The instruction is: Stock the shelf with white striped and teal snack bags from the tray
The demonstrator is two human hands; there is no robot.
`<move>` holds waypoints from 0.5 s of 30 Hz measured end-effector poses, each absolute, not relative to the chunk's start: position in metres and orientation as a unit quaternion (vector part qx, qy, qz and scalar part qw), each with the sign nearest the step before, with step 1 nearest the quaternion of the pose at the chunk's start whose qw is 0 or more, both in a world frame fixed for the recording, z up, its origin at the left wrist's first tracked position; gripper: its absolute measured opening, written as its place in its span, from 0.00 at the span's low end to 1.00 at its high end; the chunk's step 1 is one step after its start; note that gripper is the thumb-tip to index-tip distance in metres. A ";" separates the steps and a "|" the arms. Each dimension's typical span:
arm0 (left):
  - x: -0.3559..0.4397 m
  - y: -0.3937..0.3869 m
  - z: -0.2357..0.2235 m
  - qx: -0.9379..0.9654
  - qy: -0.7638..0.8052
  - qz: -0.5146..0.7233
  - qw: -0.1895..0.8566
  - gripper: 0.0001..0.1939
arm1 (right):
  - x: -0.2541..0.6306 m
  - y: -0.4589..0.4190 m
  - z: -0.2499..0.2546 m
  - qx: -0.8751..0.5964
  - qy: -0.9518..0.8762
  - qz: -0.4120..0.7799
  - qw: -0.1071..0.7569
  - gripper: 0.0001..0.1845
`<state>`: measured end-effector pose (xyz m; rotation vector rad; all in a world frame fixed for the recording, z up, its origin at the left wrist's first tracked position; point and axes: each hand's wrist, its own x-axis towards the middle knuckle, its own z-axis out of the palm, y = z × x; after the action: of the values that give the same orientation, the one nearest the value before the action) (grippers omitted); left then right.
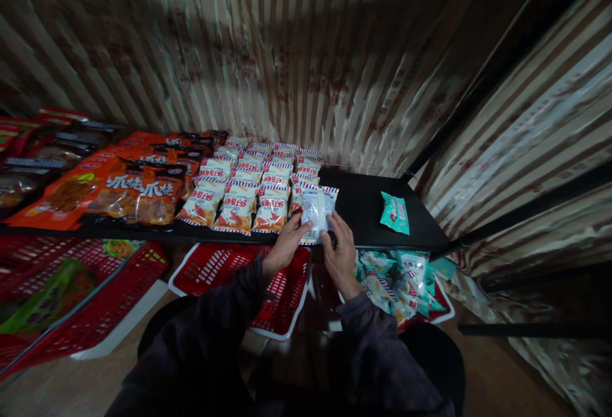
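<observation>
Between my two hands is a small snack packet (pixel 317 208), its pale printed back facing me and its striped edges showing. My left hand (pixel 289 242) has its thumb on the packet's lower left side. My right hand (pixel 340 246) grips the lower right side with thumb and fingers. The packet is over the black shelf (pixel 366 206), overlapping the right end of several rows of red-and-white snack packets (pixel 239 203) that lie face up. A lone turquoise packet (pixel 394 213) lies farther right on the shelf.
Orange-and-black snack bags (pixel 143 190) cover the shelf's left part. Below the shelf stand a red basket (pixel 191 270), a larger red basket with green bags (pixel 119 302), and turquoise packets (pixel 414 273) in another basket at right. A black post (pixel 449 124) rises at the right end.
</observation>
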<state>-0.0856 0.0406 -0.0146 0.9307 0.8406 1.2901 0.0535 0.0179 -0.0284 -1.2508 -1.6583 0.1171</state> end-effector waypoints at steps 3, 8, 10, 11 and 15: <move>-0.085 0.040 -0.016 0.402 0.364 0.567 0.620 0.27 | 0.053 0.020 -0.030 -0.525 -0.690 0.052 0.496 0.21; -0.086 0.040 -0.017 0.379 0.382 0.559 0.632 0.27 | 0.052 0.019 -0.030 -0.538 -0.683 0.072 0.489 0.24; -0.086 0.040 -0.015 0.369 0.396 0.541 0.644 0.27 | 0.051 0.017 -0.030 -0.542 -0.676 0.087 0.492 0.25; -0.086 0.039 -0.015 0.365 0.402 0.534 0.648 0.28 | 0.051 0.017 -0.029 -0.544 -0.672 0.096 0.494 0.27; -0.087 0.037 -0.011 0.370 0.391 0.525 0.659 0.28 | 0.049 0.014 -0.028 -0.550 -0.657 0.141 0.496 0.31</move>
<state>-0.0872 0.0370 -0.0109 0.8378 0.8861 1.1886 0.0492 0.0145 -0.0278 -1.3323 -1.5905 0.3406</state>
